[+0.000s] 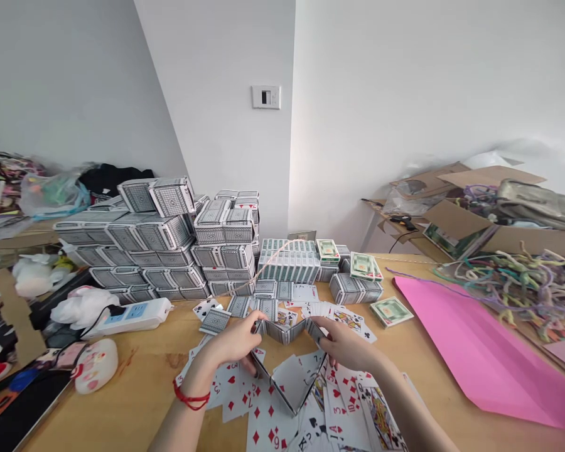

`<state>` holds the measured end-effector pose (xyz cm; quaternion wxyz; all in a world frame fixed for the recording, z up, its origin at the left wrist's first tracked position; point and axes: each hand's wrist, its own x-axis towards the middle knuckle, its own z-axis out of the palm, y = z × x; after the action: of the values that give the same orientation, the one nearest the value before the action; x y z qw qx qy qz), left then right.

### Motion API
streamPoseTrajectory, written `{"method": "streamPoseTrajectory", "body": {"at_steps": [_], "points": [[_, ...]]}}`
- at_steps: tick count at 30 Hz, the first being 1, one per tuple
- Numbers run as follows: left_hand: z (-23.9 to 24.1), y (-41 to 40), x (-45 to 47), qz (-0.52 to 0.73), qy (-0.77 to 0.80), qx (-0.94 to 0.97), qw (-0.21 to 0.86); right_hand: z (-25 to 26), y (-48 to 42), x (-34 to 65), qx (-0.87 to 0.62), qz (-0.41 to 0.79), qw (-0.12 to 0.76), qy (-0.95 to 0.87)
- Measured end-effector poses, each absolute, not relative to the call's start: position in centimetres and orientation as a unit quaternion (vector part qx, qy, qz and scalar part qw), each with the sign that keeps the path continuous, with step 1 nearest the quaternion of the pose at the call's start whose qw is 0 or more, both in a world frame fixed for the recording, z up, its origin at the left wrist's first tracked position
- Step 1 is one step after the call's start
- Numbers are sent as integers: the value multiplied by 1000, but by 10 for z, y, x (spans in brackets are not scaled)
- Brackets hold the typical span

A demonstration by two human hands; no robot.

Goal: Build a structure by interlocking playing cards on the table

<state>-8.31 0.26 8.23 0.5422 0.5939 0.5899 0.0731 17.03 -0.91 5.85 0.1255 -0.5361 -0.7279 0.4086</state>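
Note:
My left hand [238, 342], with a red string on its wrist, pinches the left side of a folded ring of joined playing cards [289, 358] just above the wooden table [150, 376]. My right hand [346, 344] grips the ring's right side. The ring zigzags, grey patterned backs facing out. Loose face-up cards [273, 420] lie spread beneath both hands, hearts, diamonds and clubs showing.
Stacks of grey card packs [164, 245] stand at the back left, smaller green-printed packs [365, 267] behind the hands. A white power strip [132, 316] lies left. A pink paper sheet [471, 351] and tangled pipe cleaners [518, 276] lie right, with cardboard boxes [475, 220] beyond.

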Motion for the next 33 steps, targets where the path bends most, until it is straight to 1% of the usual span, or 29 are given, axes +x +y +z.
{"method": "streamPoseTrajectory", "body": {"at_steps": [3, 6, 8, 10, 13, 16, 20, 24, 28, 31, 33], "points": [[82, 3, -83, 89, 588, 584, 552, 57, -7, 174, -527, 444, 120, -715], [83, 4, -88, 101, 576, 595, 552, 49, -2, 181, -519, 457, 162, -704], [86, 4, -95, 95, 560, 633, 527, 44, 2, 187, -499, 476, 196, -698], [88, 4, -102, 79, 533, 691, 483, 41, 4, 194, -461, 501, 211, -701], [90, 3, -109, 41, 479, 750, 454, 40, 4, 199, -421, 521, 181, -720], [87, 3, -107, 33, 453, 765, 458, 39, 2, 198, -417, 529, 148, -724], [81, 5, -101, 6, 461, 745, 482, 34, 2, 192, -424, 540, 169, -707], [75, 7, -99, 18, 460, 748, 478, 29, 5, 190, -436, 543, 194, -691], [74, 7, -102, -4, 476, 723, 502, 29, 6, 190, -441, 553, 200, -679], [82, 6, -102, 12, 477, 742, 471, 32, 6, 192, -425, 558, 203, -683], [88, 4, -96, 64, 467, 768, 434, 34, 6, 194, -415, 559, 208, -687]]}}
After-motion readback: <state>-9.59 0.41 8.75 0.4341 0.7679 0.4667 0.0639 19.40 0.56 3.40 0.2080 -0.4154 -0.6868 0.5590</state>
